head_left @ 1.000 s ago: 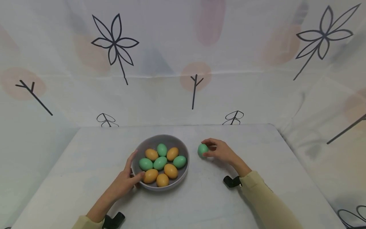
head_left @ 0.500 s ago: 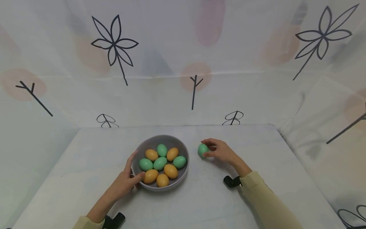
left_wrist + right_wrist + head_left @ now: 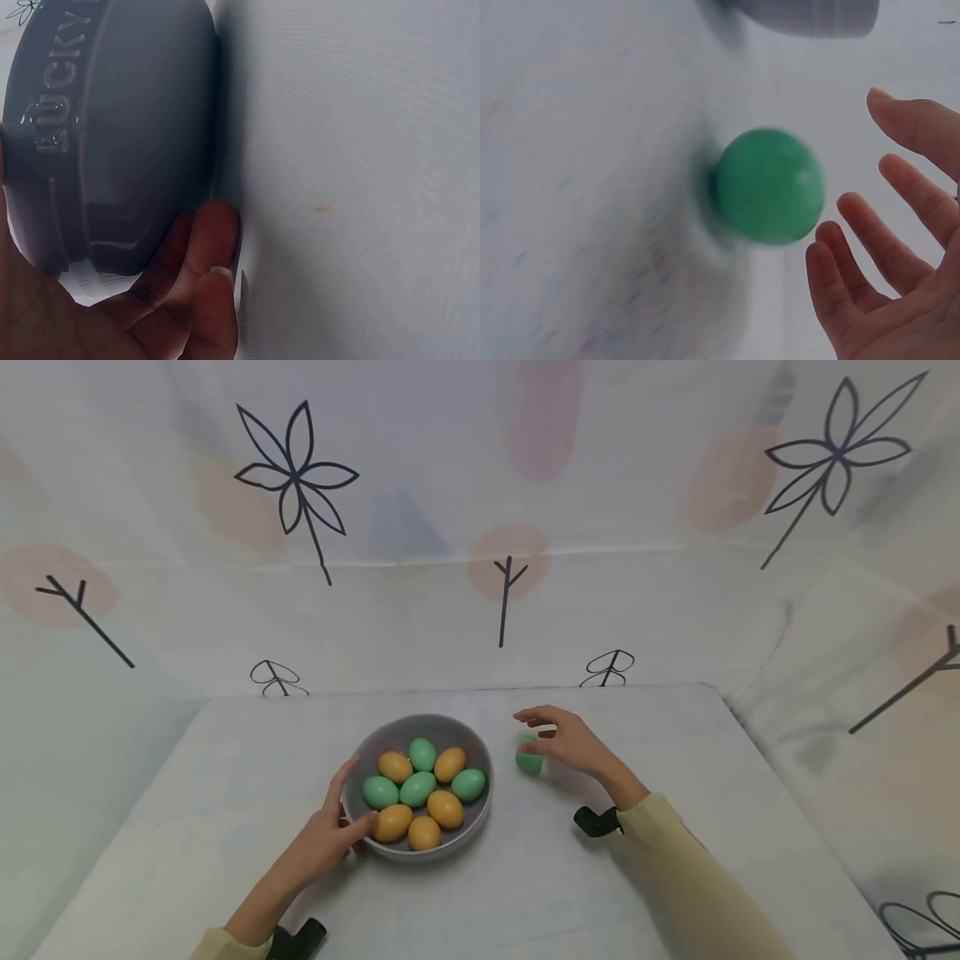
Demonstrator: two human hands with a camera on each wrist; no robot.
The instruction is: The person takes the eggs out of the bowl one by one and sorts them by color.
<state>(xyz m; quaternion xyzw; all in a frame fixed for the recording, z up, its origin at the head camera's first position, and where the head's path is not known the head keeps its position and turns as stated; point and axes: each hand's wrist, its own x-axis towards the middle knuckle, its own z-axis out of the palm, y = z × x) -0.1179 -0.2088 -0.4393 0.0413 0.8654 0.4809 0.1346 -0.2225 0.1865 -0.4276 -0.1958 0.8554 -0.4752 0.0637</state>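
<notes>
A grey bowl (image 3: 480, 828) with raised lettering on its side stands left of the table's middle, holding several green and orange eggs. My left hand (image 3: 322, 839) grips its left side, thumb over the rim and fingers curled against the outer wall, as the left wrist view shows. Right of the bowl, a single green egg (image 3: 769, 187) lies on the table. My right hand (image 3: 576, 746) is just above and beside that egg, fingers spread and apart from it. In the head view the thumb partly covers the egg.
The white-covered table (image 3: 510, 902) reaches back to a patterned cloth backdrop (image 3: 420, 618). Black wrist cameras stick out below the left wrist (image 3: 298, 937) and the right wrist (image 3: 596, 821). A stretch of table separates the bowl from the lone egg.
My right hand has let go of the green egg, its fingers opening and lifting up off it. The egg stays where it was on the table. The left hand keeps its grip on the bowl.
</notes>
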